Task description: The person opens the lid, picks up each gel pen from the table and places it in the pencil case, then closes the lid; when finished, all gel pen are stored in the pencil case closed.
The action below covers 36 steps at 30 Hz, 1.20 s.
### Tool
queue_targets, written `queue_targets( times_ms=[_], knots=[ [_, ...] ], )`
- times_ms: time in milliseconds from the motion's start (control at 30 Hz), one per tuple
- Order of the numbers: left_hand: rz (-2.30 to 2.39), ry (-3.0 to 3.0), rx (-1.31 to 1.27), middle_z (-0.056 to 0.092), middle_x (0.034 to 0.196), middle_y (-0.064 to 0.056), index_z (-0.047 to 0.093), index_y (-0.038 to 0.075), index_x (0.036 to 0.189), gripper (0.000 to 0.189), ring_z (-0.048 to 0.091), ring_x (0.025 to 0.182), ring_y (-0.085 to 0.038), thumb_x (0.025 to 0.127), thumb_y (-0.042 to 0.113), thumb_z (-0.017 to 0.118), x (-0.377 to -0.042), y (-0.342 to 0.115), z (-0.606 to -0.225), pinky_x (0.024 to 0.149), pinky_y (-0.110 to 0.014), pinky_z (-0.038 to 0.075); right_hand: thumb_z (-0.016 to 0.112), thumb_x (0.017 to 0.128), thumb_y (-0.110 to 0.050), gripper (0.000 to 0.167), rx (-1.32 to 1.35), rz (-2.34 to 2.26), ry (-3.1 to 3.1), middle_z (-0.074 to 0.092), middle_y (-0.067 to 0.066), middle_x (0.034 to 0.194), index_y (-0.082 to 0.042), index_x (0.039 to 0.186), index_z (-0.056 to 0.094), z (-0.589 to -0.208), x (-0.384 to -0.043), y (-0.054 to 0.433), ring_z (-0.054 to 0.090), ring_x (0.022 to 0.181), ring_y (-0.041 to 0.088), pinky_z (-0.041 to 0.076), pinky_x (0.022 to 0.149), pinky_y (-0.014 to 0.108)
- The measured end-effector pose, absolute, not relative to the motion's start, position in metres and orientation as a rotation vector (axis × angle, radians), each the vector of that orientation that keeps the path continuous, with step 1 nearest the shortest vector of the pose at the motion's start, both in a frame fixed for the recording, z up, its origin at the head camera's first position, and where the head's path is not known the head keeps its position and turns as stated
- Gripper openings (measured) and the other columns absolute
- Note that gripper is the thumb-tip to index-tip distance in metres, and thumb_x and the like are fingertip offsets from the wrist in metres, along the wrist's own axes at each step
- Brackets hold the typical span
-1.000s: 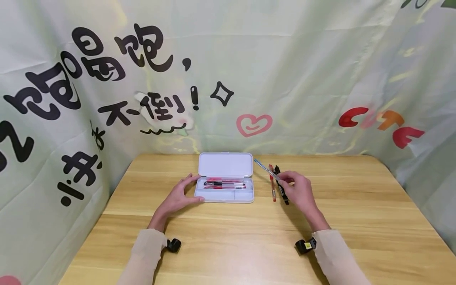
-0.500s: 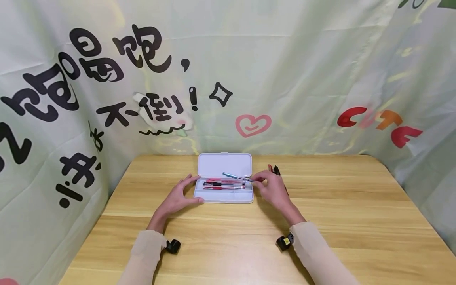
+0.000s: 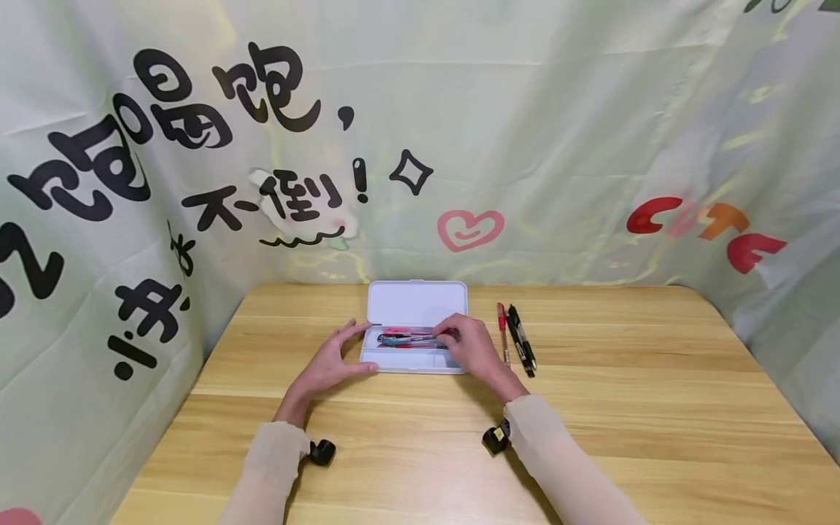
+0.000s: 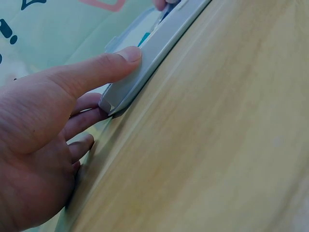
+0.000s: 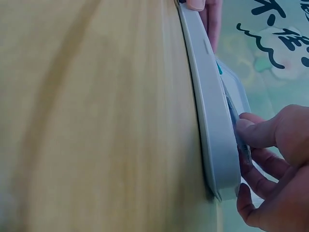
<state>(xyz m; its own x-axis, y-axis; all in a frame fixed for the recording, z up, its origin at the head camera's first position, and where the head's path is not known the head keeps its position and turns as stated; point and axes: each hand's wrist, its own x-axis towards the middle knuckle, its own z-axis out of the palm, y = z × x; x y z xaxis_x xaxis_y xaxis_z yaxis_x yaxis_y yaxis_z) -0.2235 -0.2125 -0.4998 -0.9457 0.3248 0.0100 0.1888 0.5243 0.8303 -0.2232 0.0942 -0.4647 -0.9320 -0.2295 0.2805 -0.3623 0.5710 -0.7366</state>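
An open white pencil case (image 3: 417, 303) lies on the table with its lid leaning back. My left hand (image 3: 327, 359) holds its left end, thumb on the front rim and fingers behind, as the left wrist view also shows. Over the case's long compartment, my right hand (image 3: 474, 351) pinches a blue pen (image 3: 402, 340) near its right end. In the right wrist view the pen (image 5: 231, 104) lies along the inside of the case between thumb and fingers. Beneath it, several red and black pens are partly covered by the blue one.
To the right of the case, a red pen (image 3: 503, 329) and black pens (image 3: 521, 341) lie close together on the wooden table (image 3: 420, 452). A printed cloth (image 3: 558, 146) hangs behind the table's back edge.
My right hand has carried the blue pen leftward from beside the loose pens and lowered it into the case. My left hand has stayed at the case's left end.
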Motion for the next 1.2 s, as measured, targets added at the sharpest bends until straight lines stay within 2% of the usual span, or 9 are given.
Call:
queue_targets(
  times_ms=[400, 733, 1067, 1200],
  knots=[
    [1.402, 2.615, 0.457, 0.019, 0.169, -0.017, 0.048, 0.022, 0.154, 0.087, 0.008, 0.154, -0.046, 0.08, 0.041, 0.089, -0.226, -0.214, -0.502, 0.116, -0.074, 0.01, 0.074, 0.092, 0.003, 0.018, 0.471, 1.242, -2.72, 0.073, 0.005, 0.103, -0.009, 0.103, 0.08, -0.465, -0.225, 0.094, 0.068, 0.098, 0.022, 0.056, 0.086, 0.04],
    [1.4, 2.615, 0.455, 0.019, 0.169, -0.019, 0.047, 0.019, 0.154, 0.086, 0.008, 0.154, -0.048, 0.081, 0.039, 0.088, -0.224, -0.212, -0.501, 0.115, -0.075, 0.01, 0.073, 0.093, 0.0, 0.019, 0.439, 1.292, -2.583, 0.073, 0.01, 0.107, -0.002, 0.111, 0.076, -0.451, -0.207, 0.131, 0.067, 0.097, 0.027, 0.053, 0.086, 0.049],
    [1.375, 2.628, 0.442, 0.018, 0.169, -0.019, 0.047, 0.02, 0.155, 0.087, 0.008, 0.153, -0.049, 0.081, 0.042, 0.088, -0.224, -0.211, -0.503, 0.114, -0.075, 0.011, 0.068, 0.098, -0.003, 0.027, 0.277, 1.25, -2.581, 0.07, 0.009, 0.102, -0.003, 0.124, 0.07, -0.446, -0.193, 0.181, 0.065, 0.091, 0.024, 0.054, 0.071, 0.029],
    [1.373, 2.629, 0.434, 0.018, 0.169, -0.018, 0.047, 0.021, 0.155, 0.088, 0.008, 0.154, -0.048, 0.08, 0.043, 0.088, -0.224, -0.212, -0.501, 0.115, -0.075, 0.011, 0.066, 0.098, -0.003, 0.03, 0.203, 1.254, -2.6, 0.069, 0.014, 0.105, 0.0, 0.128, 0.066, -0.449, -0.194, 0.201, 0.066, 0.096, 0.029, 0.056, 0.075, 0.032]
  ],
)
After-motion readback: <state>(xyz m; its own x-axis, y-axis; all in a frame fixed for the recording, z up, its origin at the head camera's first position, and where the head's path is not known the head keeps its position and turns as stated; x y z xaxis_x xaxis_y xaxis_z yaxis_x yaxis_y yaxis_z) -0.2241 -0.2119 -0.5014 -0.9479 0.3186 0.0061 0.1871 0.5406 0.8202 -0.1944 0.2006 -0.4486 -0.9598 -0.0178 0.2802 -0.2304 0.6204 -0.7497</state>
